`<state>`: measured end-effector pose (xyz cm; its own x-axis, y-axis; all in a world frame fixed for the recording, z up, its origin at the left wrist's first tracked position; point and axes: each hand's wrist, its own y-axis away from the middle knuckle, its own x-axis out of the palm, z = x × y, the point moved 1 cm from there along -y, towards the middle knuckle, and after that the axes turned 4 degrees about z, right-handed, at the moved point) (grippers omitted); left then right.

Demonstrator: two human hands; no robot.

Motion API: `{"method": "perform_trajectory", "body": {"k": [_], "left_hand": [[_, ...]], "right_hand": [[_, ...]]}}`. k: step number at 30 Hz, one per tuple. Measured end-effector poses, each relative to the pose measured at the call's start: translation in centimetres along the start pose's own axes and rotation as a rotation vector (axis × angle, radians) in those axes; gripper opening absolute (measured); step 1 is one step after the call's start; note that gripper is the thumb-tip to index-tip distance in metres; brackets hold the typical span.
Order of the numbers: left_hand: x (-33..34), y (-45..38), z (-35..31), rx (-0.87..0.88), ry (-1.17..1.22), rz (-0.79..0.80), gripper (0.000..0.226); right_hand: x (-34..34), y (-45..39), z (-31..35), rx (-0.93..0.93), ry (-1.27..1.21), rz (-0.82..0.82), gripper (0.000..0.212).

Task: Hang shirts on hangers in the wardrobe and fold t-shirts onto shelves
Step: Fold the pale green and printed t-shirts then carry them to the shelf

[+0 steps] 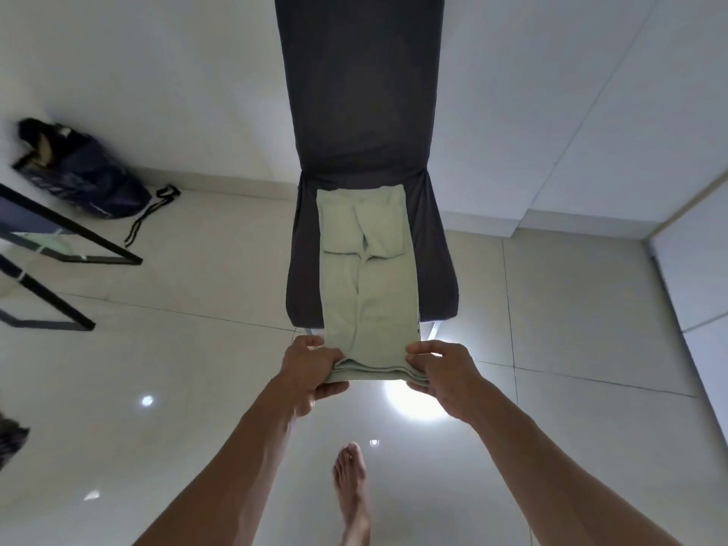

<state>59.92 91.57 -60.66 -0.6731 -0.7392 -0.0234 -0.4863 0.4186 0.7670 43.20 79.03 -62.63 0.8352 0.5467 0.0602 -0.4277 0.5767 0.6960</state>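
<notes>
A pale green t-shirt lies folded into a long strip on the seat of a dark grey chair, sleeves turned in towards the middle. Its near end hangs past the seat's front edge. My left hand grips the near left corner of that end, thumb on top and fingers underneath. My right hand grips the near right corner the same way. The hem between my hands is lifted off the chair.
A dark blue bag with a loose strap sits on the floor at the left wall. A black-framed glass table juts in from the left. White cabinet fronts stand at the right. My bare foot stands on glossy tiles.
</notes>
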Motion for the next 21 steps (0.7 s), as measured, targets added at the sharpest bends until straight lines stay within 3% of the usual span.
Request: {"method": "perform_trajectory", "body": {"k": [1, 4, 11, 21], "left_hand": [[0.1, -0.5, -2.0, -0.001, 0.040, 0.009, 0.022], [0.7, -2.8, -7.7, -0.018, 0.126, 0.014, 0.007], [2.3, -14.2, -20.2, -0.091, 0.194, 0.020, 0.004], [4.5, -29.4, -28.6, -0.166, 0.177, 0.040, 0.012]], "right_hand": [[0.5, -0.8, 2.0, 0.002, -0.016, 0.004, 0.005], [1.7, -4.0, 7.9, 0.019, -0.056, 0.000, 0.022], [4.2, -15.7, 19.4, 0.088, -0.129, -0.039, 0.003], [6.5, -30.2, 26.6, 0.184, -0.109, -0.109, 0.011]]}}
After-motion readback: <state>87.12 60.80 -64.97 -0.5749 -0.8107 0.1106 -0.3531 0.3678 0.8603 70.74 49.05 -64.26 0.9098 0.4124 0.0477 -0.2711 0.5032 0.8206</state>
